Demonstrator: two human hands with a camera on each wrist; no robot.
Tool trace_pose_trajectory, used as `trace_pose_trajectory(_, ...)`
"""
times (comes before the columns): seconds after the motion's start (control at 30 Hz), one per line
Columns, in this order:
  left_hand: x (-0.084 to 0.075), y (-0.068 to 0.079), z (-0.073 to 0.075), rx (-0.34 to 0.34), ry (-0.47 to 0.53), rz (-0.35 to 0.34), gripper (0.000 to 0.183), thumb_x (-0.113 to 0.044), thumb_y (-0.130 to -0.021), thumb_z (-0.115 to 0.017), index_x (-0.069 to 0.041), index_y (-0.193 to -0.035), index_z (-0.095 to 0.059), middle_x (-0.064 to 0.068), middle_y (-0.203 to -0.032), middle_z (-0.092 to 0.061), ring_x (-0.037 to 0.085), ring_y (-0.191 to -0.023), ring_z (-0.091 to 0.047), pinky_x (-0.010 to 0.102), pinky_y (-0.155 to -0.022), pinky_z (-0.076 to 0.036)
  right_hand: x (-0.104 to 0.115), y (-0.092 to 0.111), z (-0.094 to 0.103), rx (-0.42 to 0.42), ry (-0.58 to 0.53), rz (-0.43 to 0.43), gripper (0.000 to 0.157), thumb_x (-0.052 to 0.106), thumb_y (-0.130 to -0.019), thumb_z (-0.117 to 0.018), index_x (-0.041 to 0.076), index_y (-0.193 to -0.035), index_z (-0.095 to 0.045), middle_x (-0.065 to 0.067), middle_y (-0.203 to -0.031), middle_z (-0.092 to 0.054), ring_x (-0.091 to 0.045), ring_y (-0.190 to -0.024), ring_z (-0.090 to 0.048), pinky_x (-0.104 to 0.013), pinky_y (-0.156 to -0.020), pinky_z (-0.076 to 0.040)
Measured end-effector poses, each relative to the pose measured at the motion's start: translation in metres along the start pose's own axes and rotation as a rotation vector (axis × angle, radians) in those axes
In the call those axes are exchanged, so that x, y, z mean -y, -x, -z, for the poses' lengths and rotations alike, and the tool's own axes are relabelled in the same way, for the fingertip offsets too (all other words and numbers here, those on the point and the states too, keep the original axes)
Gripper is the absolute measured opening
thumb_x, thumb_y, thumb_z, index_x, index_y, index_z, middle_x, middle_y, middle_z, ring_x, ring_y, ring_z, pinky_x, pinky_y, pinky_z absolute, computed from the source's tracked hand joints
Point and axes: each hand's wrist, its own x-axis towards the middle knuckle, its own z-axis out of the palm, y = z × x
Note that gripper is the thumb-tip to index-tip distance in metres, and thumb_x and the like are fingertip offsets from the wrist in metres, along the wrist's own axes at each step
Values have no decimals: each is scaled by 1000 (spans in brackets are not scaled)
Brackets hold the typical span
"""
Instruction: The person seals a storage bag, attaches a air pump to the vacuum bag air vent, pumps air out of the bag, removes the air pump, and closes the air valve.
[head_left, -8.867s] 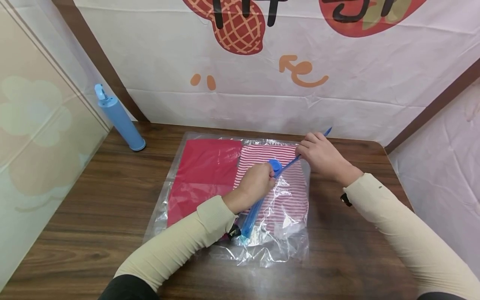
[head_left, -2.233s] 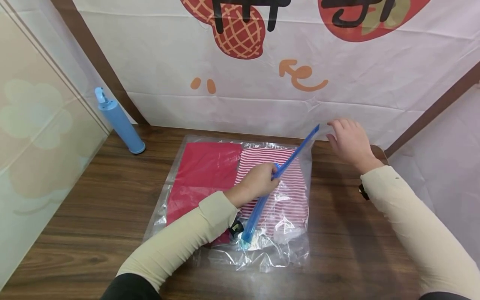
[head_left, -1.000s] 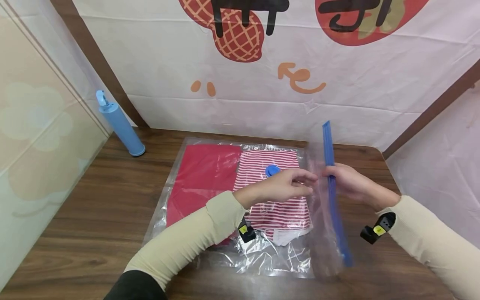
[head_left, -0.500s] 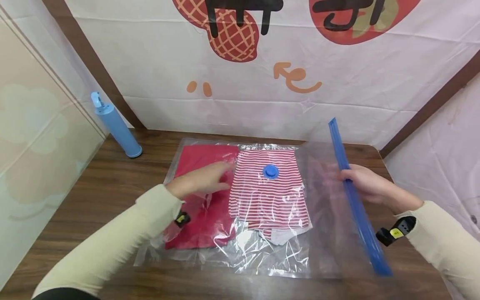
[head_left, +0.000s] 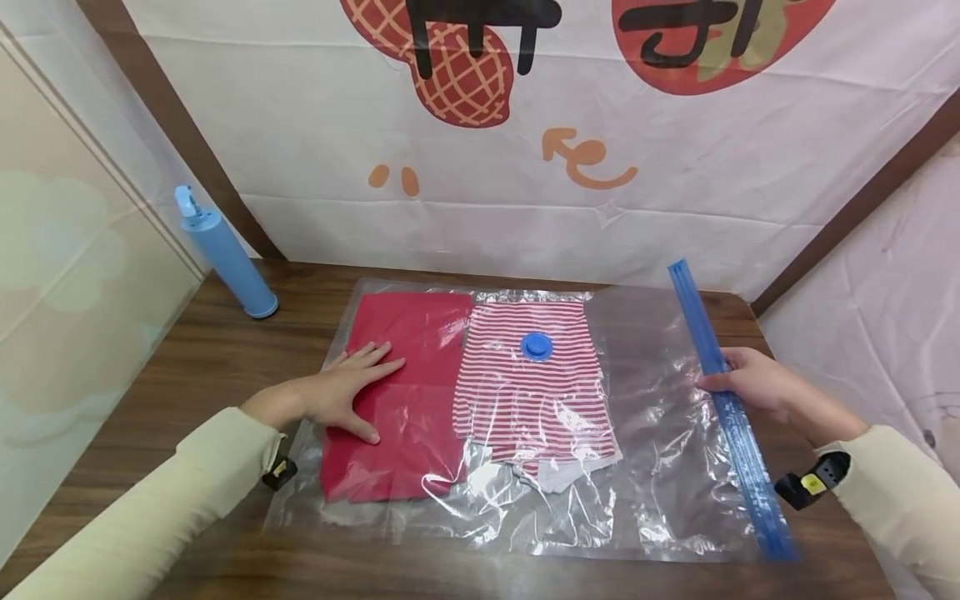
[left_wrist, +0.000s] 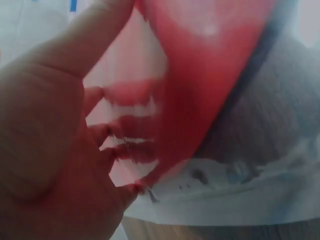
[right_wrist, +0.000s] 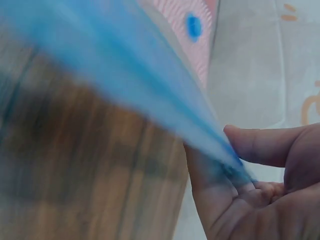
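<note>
A clear vacuum storage bag (head_left: 652, 467) lies flat on the table, its round blue valve (head_left: 536, 346) uppermost. Inside it are a folded red cloth (head_left: 420, 417) on the left and a red-and-white striped garment (head_left: 525, 400) beside it. My left hand (head_left: 333, 392) rests on the bag's left part over the red cloth, fingers spread; the left wrist view shows its fingertips (left_wrist: 131, 192) against the film. At the other end my right hand (head_left: 757, 387) pinches the blue zip strip (head_left: 738, 450) between thumb and fingers, also seen in the right wrist view.
A light blue hand pump (head_left: 228, 262) stands at the table's back left, by the side wall. A printed white curtain (head_left: 450, 225) closes off the back. Brown wooden tabletop (head_left: 187, 358) shows around the bag.
The zip end, earlier folded over the striped garment, has been opened out to the right by my right hand. My left hand has let go of the strip and moved left onto the red cloth.
</note>
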Motion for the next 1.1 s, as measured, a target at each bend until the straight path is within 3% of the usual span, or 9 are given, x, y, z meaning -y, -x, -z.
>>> trace_pose_trajectory(0.07,2,0,-2,-6,-6,6,112,-49,-73,-89,-7,-159,-31,27,-165,-14,51,-150,-3,76,-114,-9,-9,-1,-2,-38,55,-11,55,7,-100,-61,-25,-137,-35,-13,-97,-67,-17,-83,-66,-35,-72,-60)
trace_pose_trajectory(0.23,7,0,-7,-39,-27,5,112,-50,-72,-89,-8,-159,-33,27,-165,-17,52,-150,-4,76,-114,-10,-36,-8,-11,-124,145,-36,66,2,-99,-61,-29,-139,-20,-36,-106,-61,-24,-82,-69,-41,-70,-61)
trace_pose_trajectory(0.4,7,0,-10,-52,-36,-10,111,-51,-72,-88,-9,-159,-34,26,-165,-18,51,-150,-6,75,-114,-8,-58,-16,-27,-173,205,-58,82,2,-96,-63,-29,-143,-3,-51,-125,-47,-46,-98,-66,-55,-86,-56)
trace_pose_trajectory(0.53,5,3,-10,-43,-32,-5,110,-50,-73,-88,-9,-159,-33,25,-165,-17,50,-150,-6,74,-115,-7,-63,-17,-41,-241,354,4,91,12,-92,-71,-30,-142,-7,-55,-131,-36,-62,-120,-46,-67,-97,-44)
trace_pose_trajectory(0.67,-1,7,-11,-36,-47,20,112,-54,-73,-85,-9,-160,-30,25,-166,-15,50,-151,-6,75,-115,-7,-62,-13,-62,-300,516,160,100,27,-87,-81,-21,-148,-19,-52,-141,-23,-69,-128,-29,-78,-96,-35)
trace_pose_trajectory(0.73,-3,8,-12,-27,-51,39,116,-57,-72,-85,-10,-161,-28,25,-166,-13,49,-151,-5,76,-114,-7,-60,-9,-75,-285,571,236,108,37,-81,-86,-14,-152,-22,-49,-149,-17,-71,-132,-22,-83,-96,-29)
trace_pose_trajectory(0.83,-5,9,-14,-15,-61,65,123,-63,-67,-86,-13,-162,-25,24,-167,-11,49,-151,-3,78,-112,-7,-54,-1,-94,-198,620,274,117,53,-77,-85,-1,-159,-21,-43,-157,-9,-68,-139,-15,-88,-96,-19)
trace_pose_trajectory(0.97,-6,7,-17,-10,-87,71,125,-63,-64,-87,-16,-162,-26,23,-167,-11,49,-151,-3,80,-111,-8,-56,1,-107,-122,687,259,119,66,-77,-78,10,-163,-17,-34,-163,-7,-59,-147,-7,-90,-97,-8)
trace_pose_trajectory(1.1,-5,4,-17,-18,-82,62,124,-63,-64,-87,-15,-162,-28,23,-167,-10,49,-151,-1,79,-111,-7,-59,-2,-112,-121,713,240,119,68,-77,-76,10,-163,-17,-34,-164,-7,-57,-149,-5,-89,-99,-7)
